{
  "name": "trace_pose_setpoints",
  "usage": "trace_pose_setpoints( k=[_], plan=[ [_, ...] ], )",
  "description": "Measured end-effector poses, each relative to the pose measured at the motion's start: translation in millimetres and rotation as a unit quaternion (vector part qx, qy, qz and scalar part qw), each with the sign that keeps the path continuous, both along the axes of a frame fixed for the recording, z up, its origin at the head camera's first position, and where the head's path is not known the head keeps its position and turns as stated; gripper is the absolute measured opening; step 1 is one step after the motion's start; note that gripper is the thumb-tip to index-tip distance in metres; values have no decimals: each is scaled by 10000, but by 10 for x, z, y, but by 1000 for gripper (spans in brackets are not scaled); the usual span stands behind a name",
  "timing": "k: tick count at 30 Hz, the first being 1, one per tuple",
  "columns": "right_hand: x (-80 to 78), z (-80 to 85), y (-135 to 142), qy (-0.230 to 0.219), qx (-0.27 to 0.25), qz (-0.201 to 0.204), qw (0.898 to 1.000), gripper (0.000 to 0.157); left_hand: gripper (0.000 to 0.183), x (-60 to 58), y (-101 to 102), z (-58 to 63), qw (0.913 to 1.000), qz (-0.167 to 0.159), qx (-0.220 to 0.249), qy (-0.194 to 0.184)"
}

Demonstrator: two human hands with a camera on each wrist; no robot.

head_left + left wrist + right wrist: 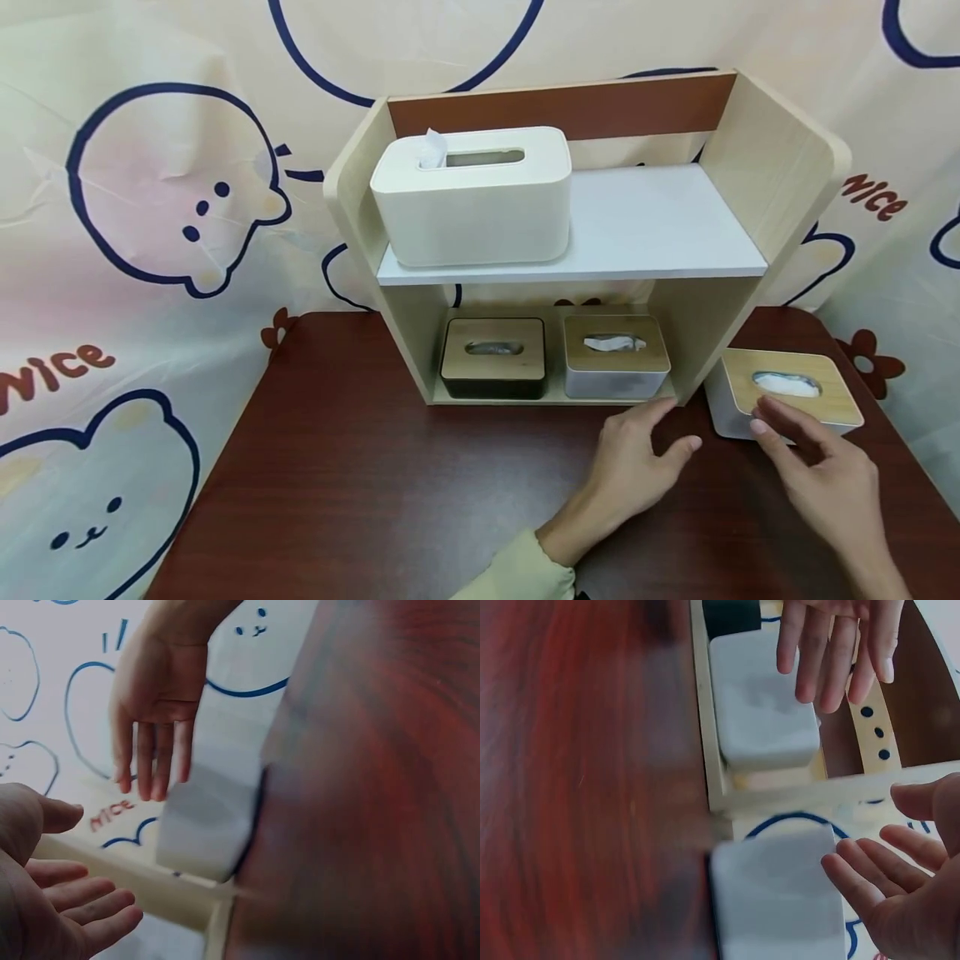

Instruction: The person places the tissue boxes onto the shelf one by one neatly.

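My left hand (pixel 633 458) has its fingers spread, just in front of the shelf's lower right corner. Nearest to it on the lower level is a pale grey tissue box (pixel 617 383) with a wooden lid. My right hand (pixel 828 475), fingers loosely bent, overlaps the front of a similar wood-lidded tissue box (pixel 836 367) standing right of the shelf. In the right wrist view, my right hand (pixel 915 877) has relaxed fingers beside that box's blurred side (pixel 780 900). Both palms are bare in the left wrist view, where my left hand (pixel 64 892) is at lower left.
A two-level wooden shelf (pixel 660 250) stands at the back of the dark red-brown table (pixel 360 500). A large cream tissue box (pixel 480 221) sits on its upper left. Below is a black tissue box (pixel 492 387) with a wooden lid. A cartoon-printed cloth (pixel 247 350) hangs behind.
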State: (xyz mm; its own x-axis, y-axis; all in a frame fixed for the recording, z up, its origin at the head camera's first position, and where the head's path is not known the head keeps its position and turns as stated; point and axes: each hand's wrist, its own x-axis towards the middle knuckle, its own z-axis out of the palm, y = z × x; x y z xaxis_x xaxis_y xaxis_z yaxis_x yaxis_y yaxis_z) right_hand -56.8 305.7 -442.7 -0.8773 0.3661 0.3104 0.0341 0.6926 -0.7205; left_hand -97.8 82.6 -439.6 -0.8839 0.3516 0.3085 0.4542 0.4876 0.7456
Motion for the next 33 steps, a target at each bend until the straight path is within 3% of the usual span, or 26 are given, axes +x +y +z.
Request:
trace_pose_setpoints(
  k=[5,10,16,20,24,28,33],
  plan=[
    [101,-62,155,-321,112,-605,9976,45,51,27,194,-69,9995,-147,-259,-103],
    [166,-93,290,-932,134,-1307,9869,50,53,34,353,-86,9982,-372,-430,-190],
    [158,-116,429,-1379,-132,-1676,9761,55,55,-1,462,-131,9978,-415,-272,-434],
    [112,-165,533,-1532,-633,-1849,9687,60,57,-51,537,-184,9980,-308,-306,-454],
    [63,-218,689,-1728,-710,-1511,9707,71,61,-98,612,-220,9976,-320,-279,-551],
    [-21,-245,866,-1883,-262,-884,9778,82,63,-127,673,-248,9976,-296,-209,-582],
    [-147,-273,1023,-2040,50,-364,9783,85,62,-156,723,-271,9982,-88,-146,-572]
  ],
)
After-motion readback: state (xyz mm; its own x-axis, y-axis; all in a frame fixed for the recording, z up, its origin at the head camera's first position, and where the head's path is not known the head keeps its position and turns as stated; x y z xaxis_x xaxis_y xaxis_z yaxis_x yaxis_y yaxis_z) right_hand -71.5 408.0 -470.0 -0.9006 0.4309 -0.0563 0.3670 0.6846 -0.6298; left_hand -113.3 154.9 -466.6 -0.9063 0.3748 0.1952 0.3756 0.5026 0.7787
